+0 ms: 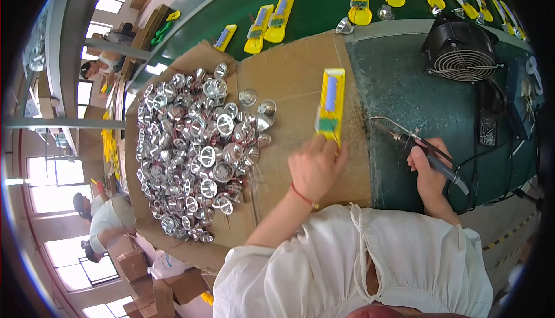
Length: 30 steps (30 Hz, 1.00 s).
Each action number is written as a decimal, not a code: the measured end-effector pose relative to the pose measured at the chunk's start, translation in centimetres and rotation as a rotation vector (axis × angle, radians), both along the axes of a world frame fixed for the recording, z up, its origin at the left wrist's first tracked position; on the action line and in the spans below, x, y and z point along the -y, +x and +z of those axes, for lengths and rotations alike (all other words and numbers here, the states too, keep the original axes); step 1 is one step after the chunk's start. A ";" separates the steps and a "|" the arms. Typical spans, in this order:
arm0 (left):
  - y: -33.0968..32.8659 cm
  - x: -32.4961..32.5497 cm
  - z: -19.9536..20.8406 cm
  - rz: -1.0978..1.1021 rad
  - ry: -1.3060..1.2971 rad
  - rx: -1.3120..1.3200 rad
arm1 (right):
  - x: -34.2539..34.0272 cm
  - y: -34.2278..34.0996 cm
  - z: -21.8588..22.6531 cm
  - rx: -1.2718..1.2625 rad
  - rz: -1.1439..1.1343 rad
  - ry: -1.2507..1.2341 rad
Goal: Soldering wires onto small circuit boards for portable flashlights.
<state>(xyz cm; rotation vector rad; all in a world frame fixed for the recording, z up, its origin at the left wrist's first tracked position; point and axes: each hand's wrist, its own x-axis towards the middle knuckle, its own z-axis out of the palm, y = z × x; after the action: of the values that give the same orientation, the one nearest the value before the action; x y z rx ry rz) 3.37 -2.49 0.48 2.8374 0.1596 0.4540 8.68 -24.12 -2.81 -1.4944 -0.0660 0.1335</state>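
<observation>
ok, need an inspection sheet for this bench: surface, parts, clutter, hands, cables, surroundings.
Surface: brown cardboard beside a dark green mat; pale specks on the mat.
Parts: heap of silvery reflector cups on the cardboard; one yellow housing in hand, with blue cylinder and green circuit board; other yellow housings on the green surface beyond.
Clutter: black fan with wire guard, right side.
Hands: left hand holds the housing's near end; right hand grips what looks like a soldering iron.
Cables: black cable close by the right hand; full routing unclear.
Surroundings: people, cartons and windows at left.
</observation>
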 end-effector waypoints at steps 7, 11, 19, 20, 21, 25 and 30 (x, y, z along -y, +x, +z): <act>-1.7 -8.0 3.1 0.535 0.110 0.223 | 0.0 -0.9 -0.1 0.056 -0.029 0.036; -2.4 -13.2 3.0 0.563 0.250 0.110 | -0.3 -1.8 0.2 0.072 -0.005 0.011; -2.4 -14.0 2.6 0.283 -0.311 0.512 | -0.4 -2.5 0.9 0.082 0.021 -0.007; -2.7 -12.9 3.5 0.305 -0.479 0.558 | -0.4 -2.7 1.0 0.076 0.008 -0.015; -2.9 -11.1 4.6 0.382 -0.647 0.504 | -0.3 -2.8 0.9 0.078 0.030 -0.020; -3.8 -5.6 3.4 0.187 -0.675 0.233 | -0.9 -3.9 1.3 0.081 0.128 -0.070; -4.9 -3.1 0.0 0.119 -0.679 -0.052 | -1.3 -4.1 1.3 0.213 0.230 -0.180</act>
<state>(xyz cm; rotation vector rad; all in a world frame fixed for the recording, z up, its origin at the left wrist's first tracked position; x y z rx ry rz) -1.49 0.60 0.44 2.1791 0.4081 0.2777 4.55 -22.80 -1.46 -1.6744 -0.4067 0.1682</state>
